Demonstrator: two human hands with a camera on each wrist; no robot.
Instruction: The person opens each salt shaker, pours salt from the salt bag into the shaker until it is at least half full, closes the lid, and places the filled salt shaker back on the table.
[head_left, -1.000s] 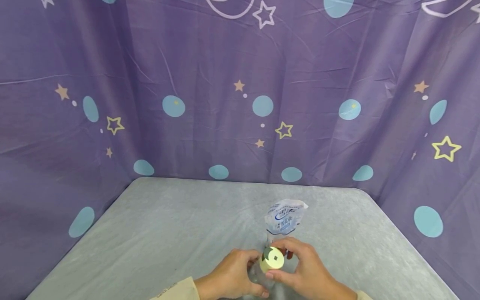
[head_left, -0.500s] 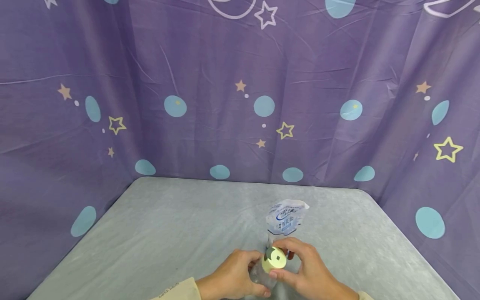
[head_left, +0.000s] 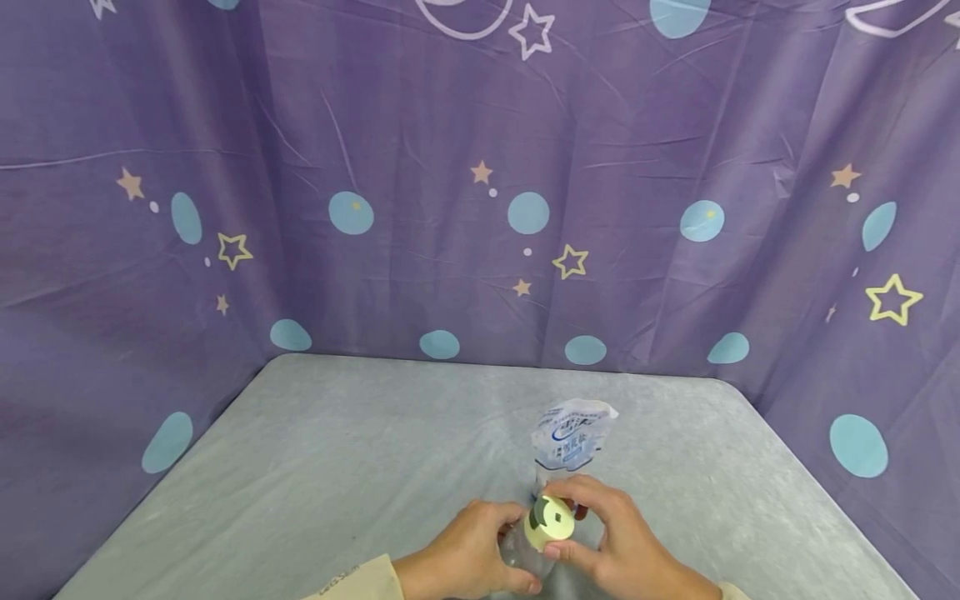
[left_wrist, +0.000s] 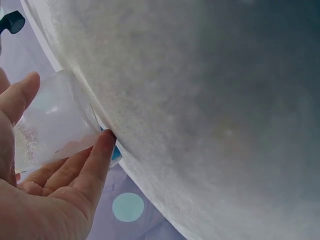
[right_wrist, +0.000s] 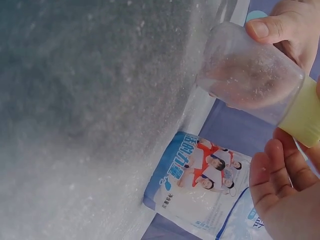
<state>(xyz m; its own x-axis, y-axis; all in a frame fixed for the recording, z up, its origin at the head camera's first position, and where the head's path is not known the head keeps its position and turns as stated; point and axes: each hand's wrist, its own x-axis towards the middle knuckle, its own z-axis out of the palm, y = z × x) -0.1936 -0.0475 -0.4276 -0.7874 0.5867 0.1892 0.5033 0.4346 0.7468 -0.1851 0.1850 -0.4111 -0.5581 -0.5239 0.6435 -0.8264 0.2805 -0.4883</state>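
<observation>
In the head view a clear plastic jar (head_left: 517,552) with a pale yellow lid (head_left: 550,523) is between the two hands at the front of the table. My left hand (head_left: 468,550) grips the jar's body, thumb on the near side and fingers around the far side. Thumb and fingers of my right hand (head_left: 618,537) pinch the lid, which bears dark marks on its top. White grains cling inside the jar in the right wrist view. Just behind the hands stands a blue-and-white printed salt bag (head_left: 573,433), its lower part hidden by the right hand.
A grey cloth-covered table (head_left: 360,450) spreads around the hands. Purple curtains (head_left: 420,275) with stars and blue dots close in its back and sides. The right wrist view shows the salt bag (right_wrist: 200,185) close beside the right fingers.
The lid has shifted slightly right and toward me, and its dark marks have turned a little to the left. Both hands keep their hold; the bag stays put.
</observation>
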